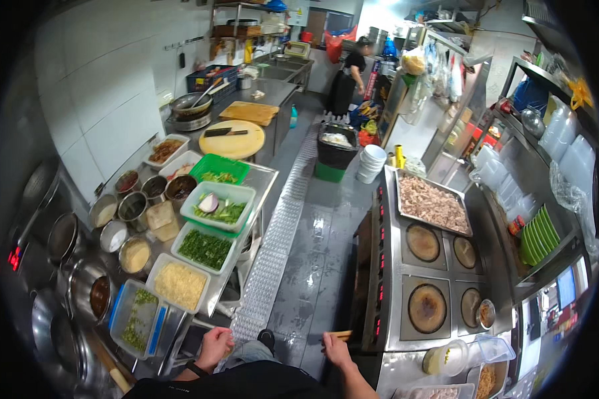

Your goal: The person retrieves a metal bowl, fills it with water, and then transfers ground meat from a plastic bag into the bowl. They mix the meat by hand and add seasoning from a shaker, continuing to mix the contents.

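My left hand (215, 345) hangs at the front of my body with curled fingers; the palm is hidden. It is closest to the steel counter's near corner and a clear tub of chopped green vegetable (139, 319) with blue clips. In my right hand (336, 350) are thin wooden sticks (341, 335), perhaps chopsticks, pointing right towards the cooking range (394, 344). Left of me stand tubs of minced garlic (182, 285), chopped green herbs (204, 249), and cut greens with a piece of onion (209, 203). Steel pots of sauces and seasonings (135, 254) line the wall side.
Round hot plates (427, 307) fill the range; beyond them lies a tray of chopped meat (432, 202). A cleaver (225, 132) rests on a round board (232, 144). The floor (304, 269) looks wet. Further off are a bin (337, 149), stacked white buckets (372, 163) and another person (349, 75).
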